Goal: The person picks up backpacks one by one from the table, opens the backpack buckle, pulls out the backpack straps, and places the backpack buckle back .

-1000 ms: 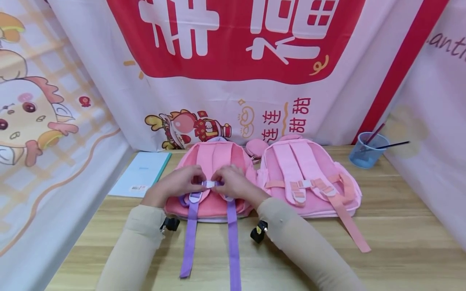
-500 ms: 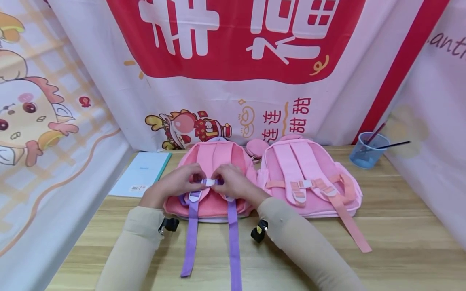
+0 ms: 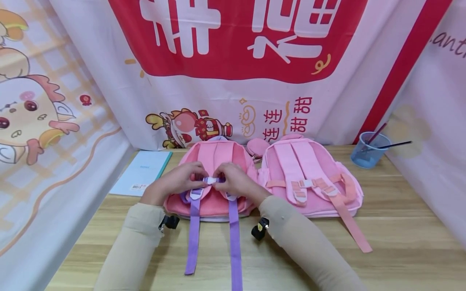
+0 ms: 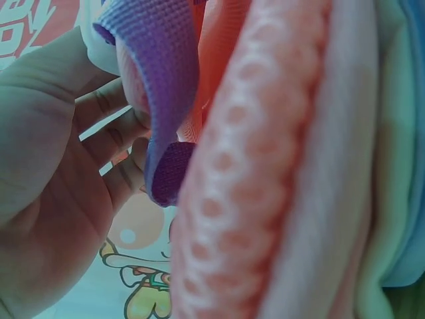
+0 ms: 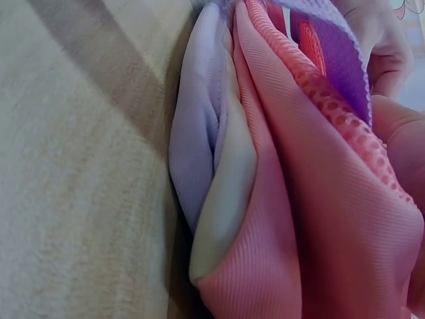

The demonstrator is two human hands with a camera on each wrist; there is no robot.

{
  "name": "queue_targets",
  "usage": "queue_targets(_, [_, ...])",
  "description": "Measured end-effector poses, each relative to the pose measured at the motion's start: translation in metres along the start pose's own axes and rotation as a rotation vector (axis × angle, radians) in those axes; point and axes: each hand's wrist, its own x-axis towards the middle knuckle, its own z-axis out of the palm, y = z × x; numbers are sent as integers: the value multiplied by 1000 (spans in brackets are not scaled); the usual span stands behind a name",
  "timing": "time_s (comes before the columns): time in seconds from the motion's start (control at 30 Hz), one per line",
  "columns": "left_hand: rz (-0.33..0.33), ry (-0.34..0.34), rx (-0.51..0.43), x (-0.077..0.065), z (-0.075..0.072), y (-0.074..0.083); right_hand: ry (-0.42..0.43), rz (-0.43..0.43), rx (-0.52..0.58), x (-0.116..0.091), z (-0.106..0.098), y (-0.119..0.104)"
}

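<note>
A pink backpack (image 3: 214, 208) lies with its shoulder-strap side up on the wooden table. Across its two shoulder straps runs a purple chest strap with a white buckle (image 3: 211, 180) in the middle. My left hand (image 3: 182, 178) pinches the buckle's left side, and my right hand (image 3: 234, 180) pinches its right side. Two loose purple straps (image 3: 194, 242) trail toward the table's near side. In the left wrist view a purple strap (image 4: 166, 66) loops beside the fingers, whose tips are partly hidden. The backpack's side (image 5: 285, 199) covers much of the right wrist view.
To the right lies a second pink backpack (image 3: 329, 169) with peach straps, touching the first. A round pink pouch (image 3: 257, 147) sits between them at the back. A light-blue notebook (image 3: 142, 169) lies left; a blue cup (image 3: 364, 157) holding two thin sticks stands right.
Both hands keep hold of the buckle, which has tilted slightly. The left loose purple strap has shifted a little to the right, and the head view has moved slightly.
</note>
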Motion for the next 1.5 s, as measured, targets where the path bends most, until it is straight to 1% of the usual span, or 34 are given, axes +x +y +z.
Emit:
queue_targets(0.1, [18,2,-1,1,-1,1,8,13,17,0,-1,0])
queue_targets(0.2, [18,5,-5,2,-1,1,15,24,29,-1,-2,1])
queue_targets(0.37, [17,5,-3,3,1,-1,-13,28,9,-1,-1,1])
queue_targets(0.5, [26,17,7,2,2,-2,-36,10,-8,-1,0,-1])
queue_targets(0.67, [32,25,4,2,2,0,-39,-4,-20,0,-1,-4])
queue_targets(0.87, [23,22,-5,0,1,-1,-50,-40,-89,-1,-2,-3])
queue_targets(0.93, [24,27,-3,0,1,-2,-50,-49,-91,-3,-2,-2])
queue_targets(1.2, [12,50,-20,-3,1,-5,-36,-49,-1,-7,-4,7])
queue_targets(1.33, [32,64,-13,-4,2,-6,-29,-39,14,-9,-7,7])
queue_targets(1.5, [48,72,-15,-4,1,-7,-4,-11,64,-12,-12,5])
